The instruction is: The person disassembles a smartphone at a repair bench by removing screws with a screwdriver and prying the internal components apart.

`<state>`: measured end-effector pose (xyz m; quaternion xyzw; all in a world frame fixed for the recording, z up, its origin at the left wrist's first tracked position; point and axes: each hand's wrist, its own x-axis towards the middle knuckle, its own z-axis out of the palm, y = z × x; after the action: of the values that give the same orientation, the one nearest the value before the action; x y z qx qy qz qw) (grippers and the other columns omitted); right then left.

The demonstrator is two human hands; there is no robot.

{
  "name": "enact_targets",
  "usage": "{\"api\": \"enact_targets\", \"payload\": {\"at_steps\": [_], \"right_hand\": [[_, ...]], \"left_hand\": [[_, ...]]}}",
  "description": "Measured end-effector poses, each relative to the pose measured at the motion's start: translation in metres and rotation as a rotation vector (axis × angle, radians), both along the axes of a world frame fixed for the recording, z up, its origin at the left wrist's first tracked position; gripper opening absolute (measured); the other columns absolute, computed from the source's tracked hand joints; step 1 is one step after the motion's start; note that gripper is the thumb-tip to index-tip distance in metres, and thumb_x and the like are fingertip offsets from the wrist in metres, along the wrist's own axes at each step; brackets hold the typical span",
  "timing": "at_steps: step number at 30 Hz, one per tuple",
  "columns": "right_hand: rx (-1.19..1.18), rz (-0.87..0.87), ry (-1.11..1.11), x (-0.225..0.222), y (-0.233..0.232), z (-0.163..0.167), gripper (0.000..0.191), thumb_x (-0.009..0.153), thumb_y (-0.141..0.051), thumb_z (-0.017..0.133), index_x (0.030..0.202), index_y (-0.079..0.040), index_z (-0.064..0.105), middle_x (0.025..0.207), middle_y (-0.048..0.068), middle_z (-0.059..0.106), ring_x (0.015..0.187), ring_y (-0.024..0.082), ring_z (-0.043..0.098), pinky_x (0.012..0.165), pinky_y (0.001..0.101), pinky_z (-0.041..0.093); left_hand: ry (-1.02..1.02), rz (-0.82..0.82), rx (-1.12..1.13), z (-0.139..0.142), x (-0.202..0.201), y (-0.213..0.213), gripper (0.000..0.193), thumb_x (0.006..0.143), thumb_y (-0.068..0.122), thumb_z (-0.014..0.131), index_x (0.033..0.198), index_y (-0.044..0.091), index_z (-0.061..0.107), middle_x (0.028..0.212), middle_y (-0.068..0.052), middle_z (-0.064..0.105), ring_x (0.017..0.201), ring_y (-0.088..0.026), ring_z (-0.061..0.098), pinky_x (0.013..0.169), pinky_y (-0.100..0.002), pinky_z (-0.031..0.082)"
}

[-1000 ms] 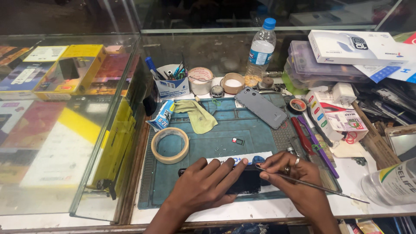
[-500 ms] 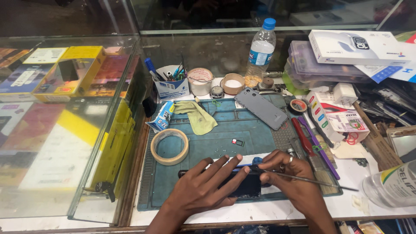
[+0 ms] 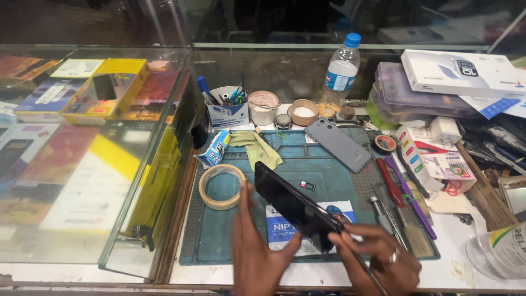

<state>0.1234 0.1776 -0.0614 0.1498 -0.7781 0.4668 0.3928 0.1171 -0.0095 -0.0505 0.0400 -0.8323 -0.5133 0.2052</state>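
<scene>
Phone (image 3: 293, 204) tilted up over the blue mat (image 3: 323, 164), near the tape roll (image 3: 221, 186). Left hand (image 3: 257, 252) grips its lower edge; right hand (image 3: 378, 260) pinches the corner, also holding a thin tool. Looks light, stiff, slick glass, probably fragile: grip the edges.

White counter (image 3: 482, 249) carries a teal work mat (image 3: 230, 230), glass showcase at far left. On the mat, relative to the grip on the black phone (image 3: 296, 205): tape roll (image 3: 221, 186) just left, printed card (image 3: 285, 233) beneath it, small chip (image 3: 307, 186) just above, green cloth (image 3: 255, 148) and glue tube (image 3: 215, 149) up-left, grey back cover (image 3: 338, 143) up-right, red and purple tools plus brush (image 3: 402, 205) right. Water bottle (image 3: 340, 68) far above
</scene>
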Motion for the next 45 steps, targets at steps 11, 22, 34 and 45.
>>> {"api": "enact_targets", "payload": {"at_steps": [11, 22, 34, 45], "right_hand": [[-0.087, 0.264, 0.091, 0.008, -0.001, -0.047, 0.029, 0.077, 0.006, 0.083, 0.086, -0.01, 0.06, 0.111, 0.016, 0.074, 0.111, 0.025, 0.076, 0.092, 0.034, 0.066], [-0.004, 0.48, 0.196, -0.026, 0.003, -0.141, 0.021, 0.085, -0.004, 0.084, 0.1, -0.011, 0.071, 0.11, 0.011, 0.075, 0.11, 0.022, 0.077, 0.094, 0.0363, 0.063], [0.025, 0.619, -0.233, -0.015, 0.054, -0.201, 0.027, 0.085, -0.003, 0.081, 0.112, -0.005, 0.08, 0.107, 0.02, 0.082, 0.109, 0.031, 0.079, 0.095, 0.0442, 0.059], [0.078, 0.509, 0.105, -0.022, 0.066, -0.097, 0.037, 0.08, 0.003, 0.083, 0.11, -0.009, 0.065, 0.117, 0.014, 0.067, 0.119, 0.032, 0.073, 0.095, 0.0402, 0.061]], "left_hand": [[-0.189, -0.361, 1.097, -0.006, -0.012, 0.018, 0.096, 0.083, 0.006, 0.072, 0.163, 0.01, 0.018, 0.167, -0.017, 0.03, 0.126, -0.026, 0.054, 0.102, -0.042, 0.052], [-0.071, -0.904, 1.672, -0.014, -0.013, 0.013, 0.099, 0.086, 0.019, 0.065, 0.17, 0.018, 0.013, 0.164, -0.031, 0.029, 0.141, -0.043, 0.047, 0.114, -0.048, 0.047], [-0.079, -0.901, 1.633, -0.009, -0.011, 0.009, 0.11, 0.078, 0.017, 0.067, 0.164, 0.026, 0.001, 0.166, -0.019, 0.026, 0.138, -0.047, 0.048, 0.107, -0.06, 0.048], [-0.103, -0.82, 1.491, -0.013, -0.012, 0.008, 0.118, 0.073, 0.004, 0.065, 0.166, 0.029, -0.003, 0.165, -0.024, 0.029, 0.136, -0.042, 0.054, 0.114, -0.054, 0.049]]}}
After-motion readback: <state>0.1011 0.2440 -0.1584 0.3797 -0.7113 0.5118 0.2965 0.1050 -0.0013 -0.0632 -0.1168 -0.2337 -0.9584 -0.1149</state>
